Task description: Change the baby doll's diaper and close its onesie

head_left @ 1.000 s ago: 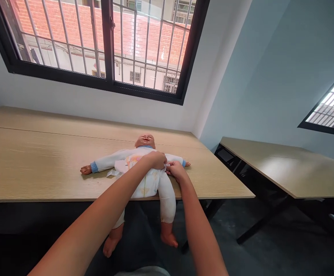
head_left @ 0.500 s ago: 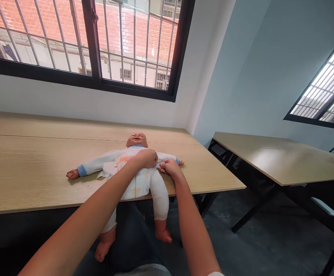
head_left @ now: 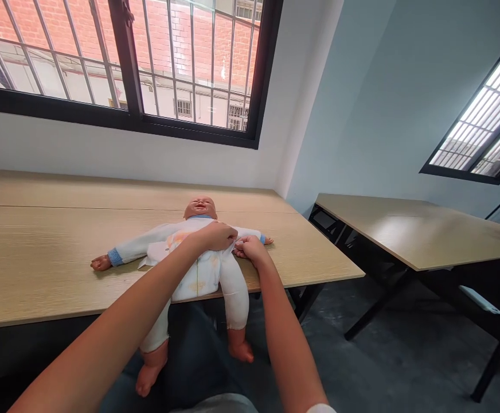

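A baby doll (head_left: 235,287) in white clothes with blue cuffs lies on its back on the wooden table (head_left: 52,241), its legs hanging over the front edge. Around its hips and belly is a white diaper (head_left: 196,281) with pale orange prints. My left hand (head_left: 219,236) is closed on the diaper's upper edge, over the doll's waist. Just to its right, my right hand (head_left: 250,249) pinches the diaper's side at the doll's hip. The two hands nearly touch, and white material shows between their fingers. My left forearm hides part of the doll's belly and one thigh.
A second wooden table (head_left: 422,229) stands to the right, past a gap showing dark floor. Behind the doll are a white wall and a barred window (head_left: 194,63). A dark chair with a light object on it is at the far right.
The view has shifted slightly, moving the scene a little left. My hands stay at the doll's hip, and a strip of white material now shows more clearly stretched between them.
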A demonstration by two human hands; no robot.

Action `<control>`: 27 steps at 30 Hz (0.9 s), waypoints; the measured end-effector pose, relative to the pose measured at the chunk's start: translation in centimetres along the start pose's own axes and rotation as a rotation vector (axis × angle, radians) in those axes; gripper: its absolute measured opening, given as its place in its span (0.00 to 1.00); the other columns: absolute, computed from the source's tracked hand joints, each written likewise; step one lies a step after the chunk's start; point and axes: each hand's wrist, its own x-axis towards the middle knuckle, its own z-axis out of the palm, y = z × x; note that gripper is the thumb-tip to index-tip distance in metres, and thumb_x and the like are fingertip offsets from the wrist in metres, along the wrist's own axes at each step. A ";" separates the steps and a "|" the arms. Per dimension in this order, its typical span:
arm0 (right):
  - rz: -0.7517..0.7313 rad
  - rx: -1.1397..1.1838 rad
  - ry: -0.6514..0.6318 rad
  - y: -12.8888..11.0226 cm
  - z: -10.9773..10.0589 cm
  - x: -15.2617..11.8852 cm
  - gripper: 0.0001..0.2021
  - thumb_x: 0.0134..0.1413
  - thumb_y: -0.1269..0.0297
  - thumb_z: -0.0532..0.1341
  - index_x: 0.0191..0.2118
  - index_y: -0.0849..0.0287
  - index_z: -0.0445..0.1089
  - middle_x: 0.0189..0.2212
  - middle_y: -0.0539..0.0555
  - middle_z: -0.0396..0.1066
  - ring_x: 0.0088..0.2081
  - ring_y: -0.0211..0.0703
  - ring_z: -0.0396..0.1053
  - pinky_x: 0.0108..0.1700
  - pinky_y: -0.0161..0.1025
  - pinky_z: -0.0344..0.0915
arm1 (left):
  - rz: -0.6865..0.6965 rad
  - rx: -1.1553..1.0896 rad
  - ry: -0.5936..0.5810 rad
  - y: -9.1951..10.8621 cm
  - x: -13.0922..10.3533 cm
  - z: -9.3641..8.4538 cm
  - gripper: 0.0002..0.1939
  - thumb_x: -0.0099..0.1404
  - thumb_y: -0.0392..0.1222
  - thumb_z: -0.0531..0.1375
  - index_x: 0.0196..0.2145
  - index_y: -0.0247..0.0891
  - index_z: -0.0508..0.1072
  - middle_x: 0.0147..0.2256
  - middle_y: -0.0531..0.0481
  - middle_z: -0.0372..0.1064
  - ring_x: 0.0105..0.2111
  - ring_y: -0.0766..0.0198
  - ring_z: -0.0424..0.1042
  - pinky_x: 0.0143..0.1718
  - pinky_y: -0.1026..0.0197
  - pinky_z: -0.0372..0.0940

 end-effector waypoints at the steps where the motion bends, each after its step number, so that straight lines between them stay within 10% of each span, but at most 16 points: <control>1: 0.009 0.000 0.001 0.0 0.0 0.0 0.06 0.44 0.71 0.60 0.21 0.61 0.65 0.18 0.51 0.67 0.21 0.32 0.59 0.24 0.30 0.57 | -0.016 0.013 0.000 0.1 0.1 0.1 0.14 0.67 0.39 0.51 0.33 0.40 0.77 0.33 0.47 0.77 0.31 0.61 0.69 0.35 0.60 0.56; 16: 0.023 -0.021 -0.004 0.1 -0.6 -0.4 0.12 0.50 0.67 0.65 0.21 0.61 0.64 0.17 0.50 0.66 0.20 0.32 0.58 0.22 0.30 0.53 | -0.123 0.153 0.131 2.0 0.5 1.5 0.10 0.62 0.35 0.57 0.34 0.38 0.80 0.42 0.36 0.75 0.47 0.48 0.69 0.43 0.53 0.60; 27: 0.016 -0.003 -0.015 0.4 -0.7 -0.2 0.11 0.51 0.67 0.64 0.22 0.61 0.64 0.17 0.49 0.65 0.20 0.31 0.59 0.23 0.30 0.54 | -0.090 0.078 0.062 1.0 -1.7 0.0 0.14 0.66 0.39 0.54 0.30 0.38 0.79 0.30 0.45 0.77 0.30 0.59 0.70 0.34 0.59 0.56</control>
